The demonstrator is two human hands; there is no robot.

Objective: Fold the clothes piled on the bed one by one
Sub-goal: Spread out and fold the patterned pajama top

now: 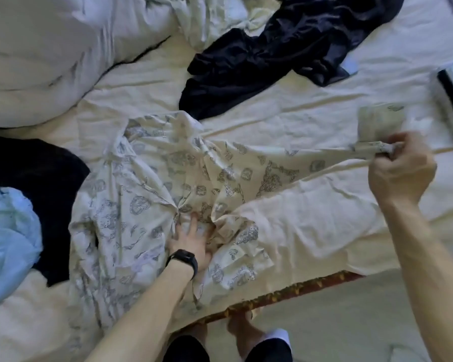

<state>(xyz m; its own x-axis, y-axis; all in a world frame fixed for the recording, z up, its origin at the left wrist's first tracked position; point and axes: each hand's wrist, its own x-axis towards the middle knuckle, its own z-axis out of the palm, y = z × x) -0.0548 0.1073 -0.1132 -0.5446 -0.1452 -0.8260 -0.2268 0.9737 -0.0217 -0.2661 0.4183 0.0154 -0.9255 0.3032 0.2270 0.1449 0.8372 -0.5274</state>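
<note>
Printed shirt: a cream printed shirt [147, 194] with grey motifs lies crumpled on the bed sheet [311, 218], near the bed's near edge; its hem hangs slightly over that edge.
Left hand: the left hand [191, 240] lies flat on the middle of the shirt, fingers spread and straight, pressing the cloth down; a black wristband [182, 258] sits on the wrist.
Right hand: the right hand [400, 169] is lifted off to the right, fingers curled tight round the end of one stretch of the shirt, which runs taut from the body to the fist.
Navy garment: a dark navy garment [272, 61] lies bunched beyond the shirt, touching its far edge.
Left side: a black garment [50, 184] and a light blue garment [8, 236] lie just beside the shirt.
Far left: a white duvet [50, 48] is heaped.
Far right: blurred, cannot tell.
</note>
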